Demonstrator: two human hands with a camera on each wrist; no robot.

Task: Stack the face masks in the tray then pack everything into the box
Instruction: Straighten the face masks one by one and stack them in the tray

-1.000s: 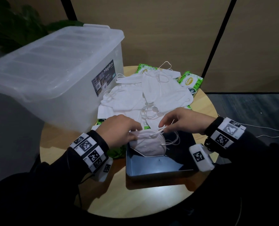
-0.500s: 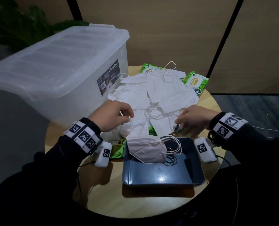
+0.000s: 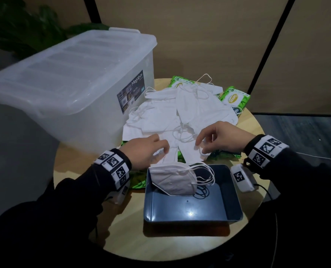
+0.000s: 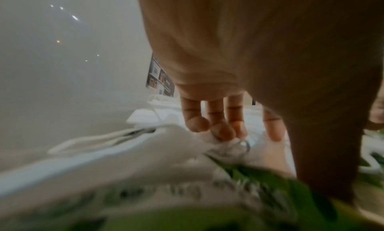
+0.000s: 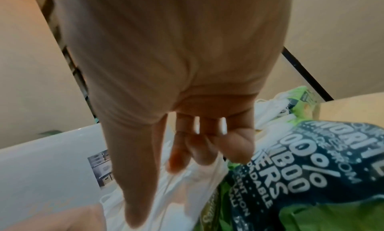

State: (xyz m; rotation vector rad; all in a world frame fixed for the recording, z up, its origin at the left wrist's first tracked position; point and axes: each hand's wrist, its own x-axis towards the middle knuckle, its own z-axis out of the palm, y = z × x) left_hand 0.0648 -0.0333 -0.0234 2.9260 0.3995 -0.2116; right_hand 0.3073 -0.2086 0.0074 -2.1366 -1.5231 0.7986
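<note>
The head view is dim, darkest toward 6 and 9 o'clock, with one glare spot on the tray (image 3: pixel 189 213) floor. Both wrist views are soft; motion blur smears the left one toward 6 o'clock.

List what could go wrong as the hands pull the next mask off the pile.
1. The ear loops in the mask pile are tangled, so the mask that the left hand pinches and the right hand reaches for may drag others along.
2. The masks in the tray lean on its far-left rim, loops trailing; a bump could tip them out.
3. The pile overlaps green wipe packs, which may shift.
</note>
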